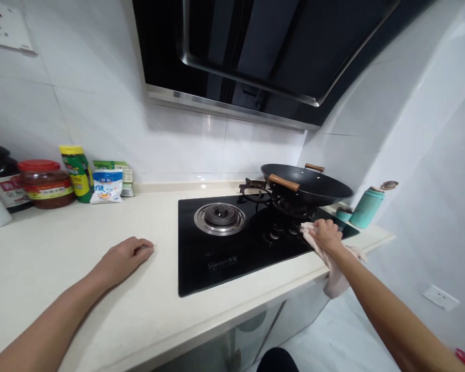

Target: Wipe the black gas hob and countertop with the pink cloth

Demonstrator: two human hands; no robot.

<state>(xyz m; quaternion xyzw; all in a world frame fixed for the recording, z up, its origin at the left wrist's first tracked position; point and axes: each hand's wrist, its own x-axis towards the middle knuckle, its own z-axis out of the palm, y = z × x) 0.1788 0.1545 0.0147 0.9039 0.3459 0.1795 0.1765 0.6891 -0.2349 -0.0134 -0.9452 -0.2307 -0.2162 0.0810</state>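
My right hand (326, 236) grips a pale pinkish cloth (335, 276) and presses it on the right front part of the black gas stove (196, 279), beside the control knobs (274, 233). Part of the cloth hangs over the counter's front edge. On the white countertop, left of the stove, rests my left hand (126, 259), its fingers curled together with nothing visible in them. A black wok (313, 188) with wooden handles sits on the right burner. The left burner (220, 216) is bare, without its pan support. That loose black pan support (253, 190) lies behind, near the wall.
At the right end stand a teal bottle (368, 207) with a flipped-open lid and a small teal cup (344, 213). A red-lidded jar (47, 183), a yellow-capped bottle (77, 173) and a seasoning packet (107, 186) line the left back. The range hood (232, 95) overhangs the stove.
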